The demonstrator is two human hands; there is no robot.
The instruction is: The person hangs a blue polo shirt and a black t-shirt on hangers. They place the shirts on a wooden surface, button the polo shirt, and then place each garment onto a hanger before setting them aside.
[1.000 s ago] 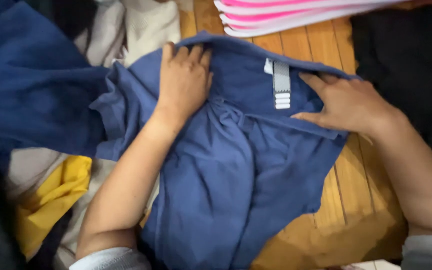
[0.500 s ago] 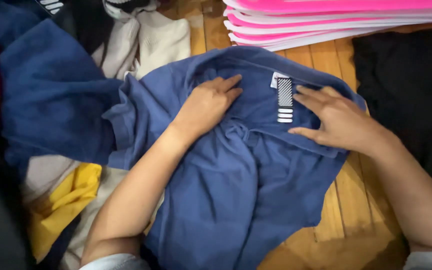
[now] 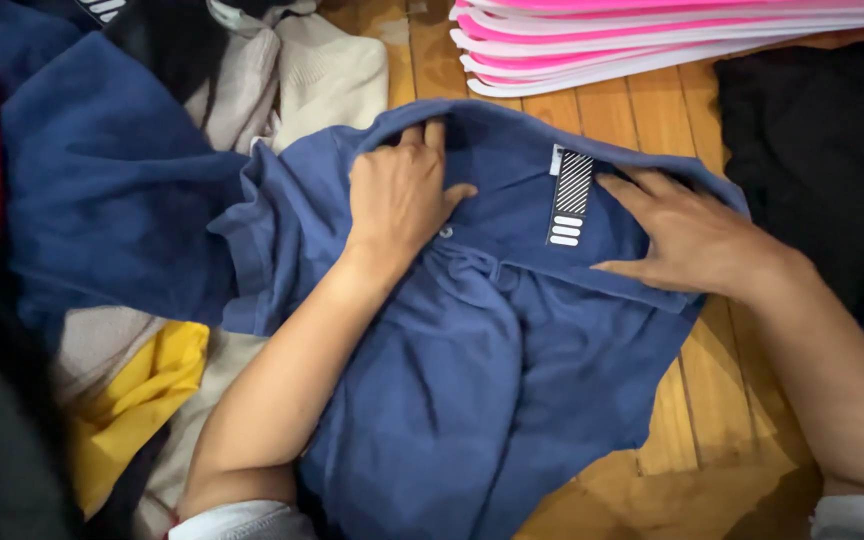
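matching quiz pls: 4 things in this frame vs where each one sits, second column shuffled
Things:
1. left hand
2. right hand
3. pink stack
4. yellow garment

Places:
A. top edge, on the wooden floor
B. flat on the blue shirt, right of its neck label
C. lower left, in the clothes pile
D. flat on the blue shirt's collar, left of the label

Pairs: 1-D, 2-B, 3-A, 4-C

Home, likely – clothes heap (image 3: 102, 200) on wooden floor (image 3: 692, 400); pink stack (image 3: 672, 40)
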